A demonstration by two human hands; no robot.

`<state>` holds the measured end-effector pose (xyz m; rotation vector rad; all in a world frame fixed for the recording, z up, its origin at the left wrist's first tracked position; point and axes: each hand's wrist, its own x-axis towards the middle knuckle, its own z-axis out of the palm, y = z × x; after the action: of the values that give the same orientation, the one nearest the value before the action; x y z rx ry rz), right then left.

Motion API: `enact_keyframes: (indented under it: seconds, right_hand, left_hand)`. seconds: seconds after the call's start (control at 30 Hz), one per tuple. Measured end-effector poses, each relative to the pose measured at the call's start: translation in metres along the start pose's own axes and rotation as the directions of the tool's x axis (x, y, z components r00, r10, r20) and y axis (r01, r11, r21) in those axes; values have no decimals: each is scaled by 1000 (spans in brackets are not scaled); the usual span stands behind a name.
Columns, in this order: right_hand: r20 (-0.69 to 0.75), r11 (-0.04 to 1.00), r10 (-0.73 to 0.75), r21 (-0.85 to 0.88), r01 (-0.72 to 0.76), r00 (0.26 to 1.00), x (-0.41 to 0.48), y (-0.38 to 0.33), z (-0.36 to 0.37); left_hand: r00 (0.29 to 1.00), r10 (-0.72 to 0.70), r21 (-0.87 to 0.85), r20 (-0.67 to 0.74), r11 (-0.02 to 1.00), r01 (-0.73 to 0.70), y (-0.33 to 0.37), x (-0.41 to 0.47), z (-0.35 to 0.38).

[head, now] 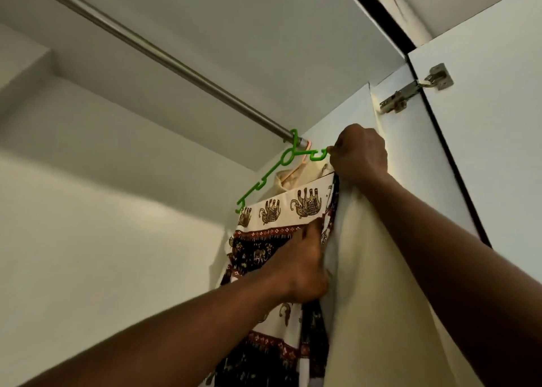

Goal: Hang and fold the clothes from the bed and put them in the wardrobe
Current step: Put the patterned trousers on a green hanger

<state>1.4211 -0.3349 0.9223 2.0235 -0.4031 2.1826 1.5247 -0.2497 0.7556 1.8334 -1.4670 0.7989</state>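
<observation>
Though thin, notched green plastic hanger (291, 146)

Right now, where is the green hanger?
In the head view, right of centre, the green hanger hooks over the rod at its right end; the right hand pinches its right tip, just above the elephant-print cloth.

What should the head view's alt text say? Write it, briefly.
Inside a white wardrobe, a person's right hand pinches the end of a green hanger hooked on the metal rail, while the left hand grips the edge of the elephant-print cloth below it. A cream garment hangs to the right.
</observation>
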Motion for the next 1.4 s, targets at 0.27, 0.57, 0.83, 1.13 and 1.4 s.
enact_keyframes:
  seconds: [0.27, 0.57, 0.83, 1.13, 1.4]
  right_hand:
    - [131, 997, -65, 58, 57, 989, -47, 5, -30]
    - [279, 950, -212, -168, 265, 937, -177, 8, -97]
    - [539, 919, -149, -235, 318, 829, -287, -7, -190]
    - [630, 964, 41, -229, 135, 776, -400, -53, -313]
    - [581, 915, 395, -314, -251, 712, -536, -72, -443]
  left_hand:
    - [993, 39, 23, 115, 999, -42, -21, -69, 25]
    - [990, 98, -182, 97, 980, -79, -32, -135, -5]
    - [983, 175, -179, 58, 970, -162, -6, -229, -27]
    - [975, 221, -404, 29, 894, -191, 61, -341, -19]
    - [957, 258, -666, 134, 738, -105, 158, -475, 39]
